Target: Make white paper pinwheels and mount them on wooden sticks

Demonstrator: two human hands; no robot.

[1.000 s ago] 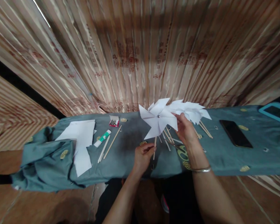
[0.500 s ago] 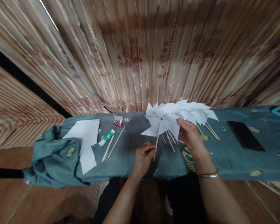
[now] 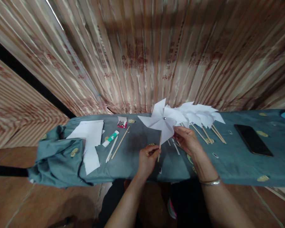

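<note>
A white paper pinwheel (image 3: 161,121) with a metal pin at its centre stands on a thin wooden stick (image 3: 160,144) above the blue-green cloth. My left hand (image 3: 147,157) is closed round the lower part of that stick. My right hand (image 3: 187,139) pinches the lower right blade of the pinwheel. Behind and to the right lies a heap of finished white pinwheels (image 3: 200,116) with their sticks on the cloth.
The table's blue-green cloth (image 3: 228,164) bears white paper sheets (image 3: 89,134), a glue stick (image 3: 110,138), loose wooden sticks (image 3: 120,143), a small box of pins (image 3: 122,122) and a black phone (image 3: 253,139). A striped curtain hangs behind.
The pinwheel's blades have turned under my right hand, which moved slightly down and left. My left hand keeps its hold on the stick. The view shifted a little.
</note>
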